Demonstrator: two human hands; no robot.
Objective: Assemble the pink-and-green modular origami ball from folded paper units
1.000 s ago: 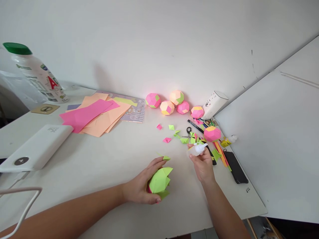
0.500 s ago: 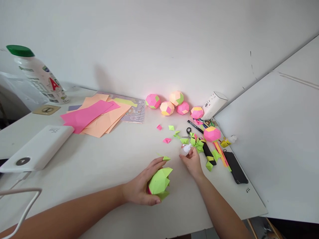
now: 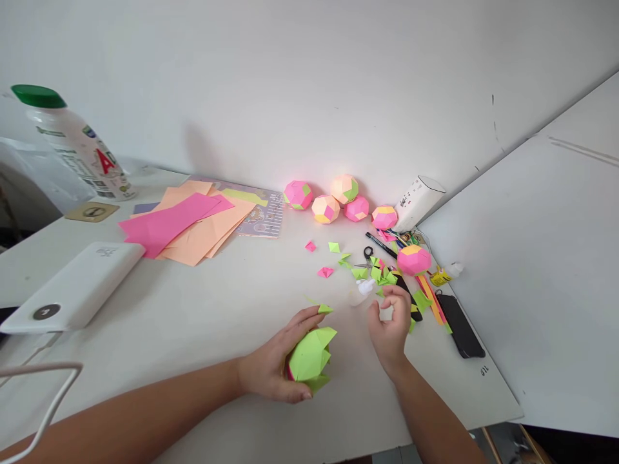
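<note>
My left hand (image 3: 271,370) rests on the white table (image 3: 203,322) and is closed around a partly built green paper ball (image 3: 309,357) with a bit of pink inside. A small green folded piece (image 3: 324,309) sits at its fingertip. My right hand (image 3: 389,325) hovers just right of it, fingers loosely curled and apart, with nothing in them. It is beside a pile of small green folded pieces (image 3: 380,276). A small white glue bottle (image 3: 363,287) lies on the table just left of that hand.
Several finished pink, orange and green paper balls (image 3: 326,207) sit by the wall, another (image 3: 413,259) near scissors (image 3: 366,255), pens and a black phone (image 3: 460,325). Pink and orange sheets (image 3: 188,222), a white power bank (image 3: 72,287) and a green-capped bottle (image 3: 72,145) lie left.
My right hand carried the glue bottle leftward, set it on the table and let go, then drew back toward the green pieces. My left hand kept still on the green ball.
</note>
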